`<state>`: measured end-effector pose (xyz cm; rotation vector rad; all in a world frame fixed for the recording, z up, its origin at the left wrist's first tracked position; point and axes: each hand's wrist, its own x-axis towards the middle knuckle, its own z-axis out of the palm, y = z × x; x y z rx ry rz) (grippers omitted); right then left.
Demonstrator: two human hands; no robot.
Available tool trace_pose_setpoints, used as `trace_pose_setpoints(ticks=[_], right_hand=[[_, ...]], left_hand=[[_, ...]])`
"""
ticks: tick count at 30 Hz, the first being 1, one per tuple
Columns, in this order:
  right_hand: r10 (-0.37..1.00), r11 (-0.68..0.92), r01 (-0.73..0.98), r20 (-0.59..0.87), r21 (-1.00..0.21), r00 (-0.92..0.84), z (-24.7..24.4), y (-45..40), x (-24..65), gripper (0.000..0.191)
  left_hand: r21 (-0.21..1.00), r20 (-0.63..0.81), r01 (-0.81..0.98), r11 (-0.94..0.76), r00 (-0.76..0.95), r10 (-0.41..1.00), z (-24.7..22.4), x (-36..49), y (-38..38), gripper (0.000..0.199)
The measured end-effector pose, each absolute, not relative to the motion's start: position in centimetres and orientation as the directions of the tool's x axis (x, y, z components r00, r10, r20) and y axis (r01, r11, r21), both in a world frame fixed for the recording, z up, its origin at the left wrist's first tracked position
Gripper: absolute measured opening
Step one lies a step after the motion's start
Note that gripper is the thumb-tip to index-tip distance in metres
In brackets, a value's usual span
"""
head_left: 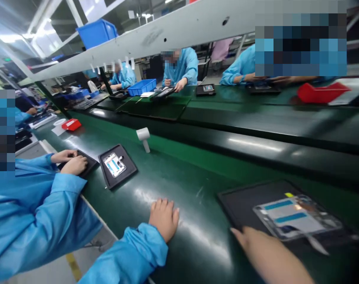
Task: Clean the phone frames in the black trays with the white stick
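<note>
My left hand (164, 219) rests on the green tabletop (194, 197), fingers extended and nothing in them. At the lower right, my right hand (265, 252) is at the near edge of a black tray (238, 201), holding it; a fingertip shows, while the other fingers are hidden. Inside that tray lies an opened phone-like device (286, 215) with a white panel, two blue strips and exposed circuitry. A yellow tab (289, 195) stands at its far edge, and a pale pointed strip (318, 244) sticks out nearest me. This side is somewhat blurred.
Left of me, a co-worker's hands (74, 162) work over a dark tray. Another black tray (128, 169) with a similar device lies nearby. Beyond stand a white T-shaped object (143, 136) and a red bin (71, 124). A raised ledge (226, 138) separates co-workers opposite.
</note>
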<state>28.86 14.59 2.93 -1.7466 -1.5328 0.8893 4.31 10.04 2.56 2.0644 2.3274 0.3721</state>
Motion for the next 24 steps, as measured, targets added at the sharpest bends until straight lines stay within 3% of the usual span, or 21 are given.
trace_pose_setpoints(ticks=[2,4,7,11,17,24], right_hand=[[0.963,0.186,0.767,-0.041,-0.613,-0.266,3.7,11.2,24.5,0.02],[0.9,0.332,0.821,-0.104,-0.465,-0.423,4.8,8.3,20.3,0.014],[0.795,0.489,0.73,-0.1,-0.477,-0.598,6.8,5.8,16.5,0.013],[0.822,0.495,0.726,-0.012,-0.478,-0.569,8.0,5.5,18.6,0.024],[0.962,0.254,0.907,-0.007,-0.337,-0.273,6.3,5.2,27.4,0.029],[0.915,0.367,0.865,-0.035,-0.342,-0.402,6.3,3.4,27.8,0.026]], left_hand=[[0.255,0.135,0.963,0.088,-0.126,0.983,2.5,4.0,9.7,0.032],[0.32,0.135,0.945,0.07,-0.119,0.984,2.2,3.7,9.1,0.035],[0.349,0.094,0.934,0.072,-0.111,0.989,2.0,3.4,8.3,0.04],[0.339,-0.021,0.933,0.118,-0.118,0.993,2.6,3.5,7.7,0.039],[0.352,-0.067,0.925,0.143,-0.127,0.99,3.5,3.7,7.7,0.039],[0.352,-0.087,0.911,0.214,-0.196,0.977,4.4,3.7,9.4,0.038]])
